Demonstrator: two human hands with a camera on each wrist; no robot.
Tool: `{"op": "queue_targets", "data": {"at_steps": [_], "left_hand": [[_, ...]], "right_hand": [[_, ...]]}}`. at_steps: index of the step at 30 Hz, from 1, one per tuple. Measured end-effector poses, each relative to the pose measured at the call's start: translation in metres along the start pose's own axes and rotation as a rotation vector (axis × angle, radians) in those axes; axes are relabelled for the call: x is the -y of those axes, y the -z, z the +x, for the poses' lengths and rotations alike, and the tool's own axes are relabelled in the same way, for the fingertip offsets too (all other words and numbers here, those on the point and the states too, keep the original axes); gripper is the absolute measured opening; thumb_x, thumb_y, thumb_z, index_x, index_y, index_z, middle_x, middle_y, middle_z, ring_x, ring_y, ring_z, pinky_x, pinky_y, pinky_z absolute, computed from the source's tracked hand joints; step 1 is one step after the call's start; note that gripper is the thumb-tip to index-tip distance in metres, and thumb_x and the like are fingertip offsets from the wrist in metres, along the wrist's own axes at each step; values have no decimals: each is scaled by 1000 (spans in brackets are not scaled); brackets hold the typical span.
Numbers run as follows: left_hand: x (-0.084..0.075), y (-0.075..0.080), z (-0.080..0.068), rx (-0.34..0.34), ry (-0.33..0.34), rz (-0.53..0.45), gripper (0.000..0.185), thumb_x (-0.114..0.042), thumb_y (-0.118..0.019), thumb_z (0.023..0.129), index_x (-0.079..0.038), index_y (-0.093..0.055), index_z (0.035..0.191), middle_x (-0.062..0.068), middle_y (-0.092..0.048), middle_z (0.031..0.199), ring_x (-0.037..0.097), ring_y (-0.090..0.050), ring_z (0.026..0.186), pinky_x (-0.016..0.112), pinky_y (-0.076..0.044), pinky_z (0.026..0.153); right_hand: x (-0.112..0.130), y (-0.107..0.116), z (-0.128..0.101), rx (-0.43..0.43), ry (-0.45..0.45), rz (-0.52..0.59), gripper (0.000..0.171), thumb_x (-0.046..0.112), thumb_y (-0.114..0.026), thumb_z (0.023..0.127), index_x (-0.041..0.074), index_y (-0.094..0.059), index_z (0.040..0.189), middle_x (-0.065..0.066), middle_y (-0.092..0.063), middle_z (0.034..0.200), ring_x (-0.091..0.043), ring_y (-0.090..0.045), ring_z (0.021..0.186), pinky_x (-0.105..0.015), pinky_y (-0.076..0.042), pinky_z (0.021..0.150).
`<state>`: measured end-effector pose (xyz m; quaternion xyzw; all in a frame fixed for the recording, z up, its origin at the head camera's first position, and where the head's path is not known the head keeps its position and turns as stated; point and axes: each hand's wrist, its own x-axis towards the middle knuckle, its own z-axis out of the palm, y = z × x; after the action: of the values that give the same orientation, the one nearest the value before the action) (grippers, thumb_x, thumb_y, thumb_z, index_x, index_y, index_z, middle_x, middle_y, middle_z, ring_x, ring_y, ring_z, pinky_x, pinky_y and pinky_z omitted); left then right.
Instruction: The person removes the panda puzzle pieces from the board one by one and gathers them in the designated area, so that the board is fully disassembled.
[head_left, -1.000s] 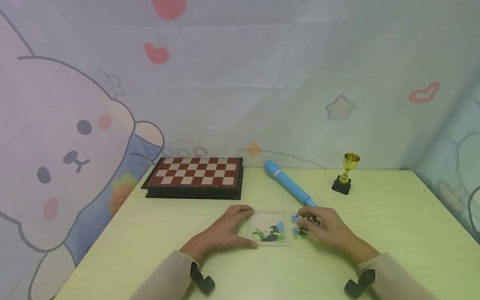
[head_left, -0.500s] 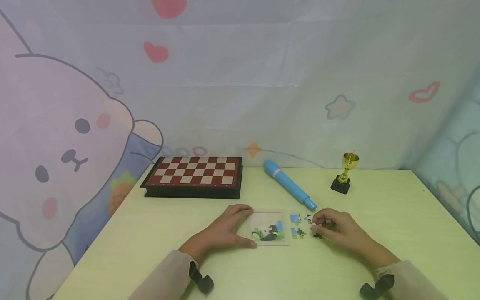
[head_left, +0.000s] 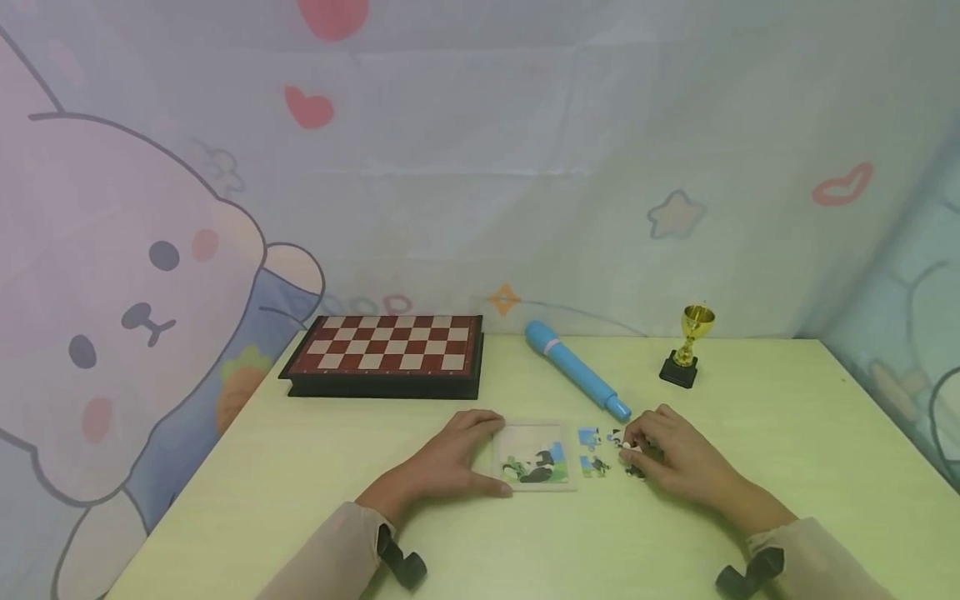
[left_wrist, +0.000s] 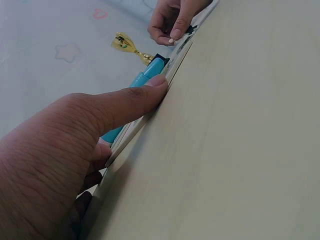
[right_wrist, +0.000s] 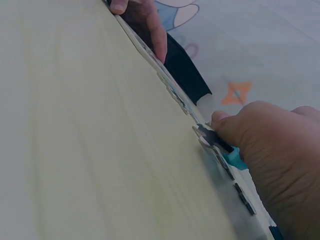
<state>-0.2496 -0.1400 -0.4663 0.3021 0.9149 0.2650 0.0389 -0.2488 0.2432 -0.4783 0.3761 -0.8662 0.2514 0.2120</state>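
Note:
My left hand holds the left side of a small pale puzzle frame, thumb at the near edge and fingers at the far corner. Joined panda puzzle pieces fill the frame's lower part; its upper part shows bare backing. My right hand pinches a black-and-white puzzle piece between thumb and fingers, low over the table. Beside the frame lie loose blue-and-green pieces, an upper puzzle piece and a lower puzzle piece. More pieces are partly hidden under the right hand.
A folded chessboard case lies at the back left. Behind the frame is a blue stick with a rounded head. Toward the back right stands a gold trophy cup on a black base. A printed cloth hangs behind the table.
My right hand has moved right from the pieces nearest the frame, uncovering them and the blue stick's tip; it now pinches a piece farther right. The left hand stays at the frame.

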Motion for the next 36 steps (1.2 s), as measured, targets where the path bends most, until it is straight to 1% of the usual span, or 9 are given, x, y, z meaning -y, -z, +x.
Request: {"op": "queue_targets", "data": {"at_steps": [3,7,13,18,23,27,32,36], "left_hand": [[0,0,-1,-1,2,4,103,-71,-76,73,-15,-43,153,-3,-35,157,20,-25,147,47,-30,118],[1,-1,-1,-2,6,8,103,-70,-77,73,-15,-43,153,-3,-35,157,20,-26,147,47,-30,118],[1,-2,-2,7,10,11,104,-71,-76,73,-16,-42,154,-3,-34,157,19,-25,147,46,-30,118],[1,-2,-2,3,9,9,103,-71,-76,73,-16,-42,154,-4,-35,157,19,-25,147,46,-29,118],[2,-2,-2,11,7,0,104,-72,-76,73,-16,-42,154,-3,-35,158,18,-24,147,45,-29,118],[3,-2,-2,4,6,15,104,-72,-75,73,-16,-42,154,-4,-35,157,18,-25,147,44,-29,119],[2,-1,-2,-2,1,12,103,-70,-76,73,-16,-43,153,-4,-35,157,18,-25,147,44,-29,119],[1,-1,-1,-1,-3,-6,103,-69,-77,73,-15,-43,153,-2,-35,157,19,-25,147,45,-29,119]], "right_hand": [[1,-2,1,3,-8,-67,22,18,-82,85,24,-62,94,17,-51,83,-4,-38,78,-24,-38,67],[2,-4,0,18,-20,-111,22,22,-82,85,24,-62,93,16,-50,81,-3,-36,77,-25,-37,67],[2,-6,-2,26,-20,-131,22,25,-82,85,24,-61,94,16,-50,82,-3,-37,77,-24,-38,67],[2,-7,-1,22,-20,-121,22,25,-81,86,24,-61,95,15,-51,83,-3,-37,77,-25,-37,67],[4,-7,-1,19,3,-66,23,20,-81,86,24,-60,95,16,-52,86,-3,-40,80,-23,-39,68],[6,-5,1,-2,46,25,24,12,-80,86,21,-61,98,12,-56,91,-5,-48,85,-19,-43,74],[11,-4,6,-58,156,128,28,1,-79,82,12,-67,106,6,-64,101,-10,-58,94,-17,-47,85],[18,-9,11,-79,238,148,33,0,-80,80,10,-70,110,5,-67,107,-11,-61,98,-20,-44,90]]}}
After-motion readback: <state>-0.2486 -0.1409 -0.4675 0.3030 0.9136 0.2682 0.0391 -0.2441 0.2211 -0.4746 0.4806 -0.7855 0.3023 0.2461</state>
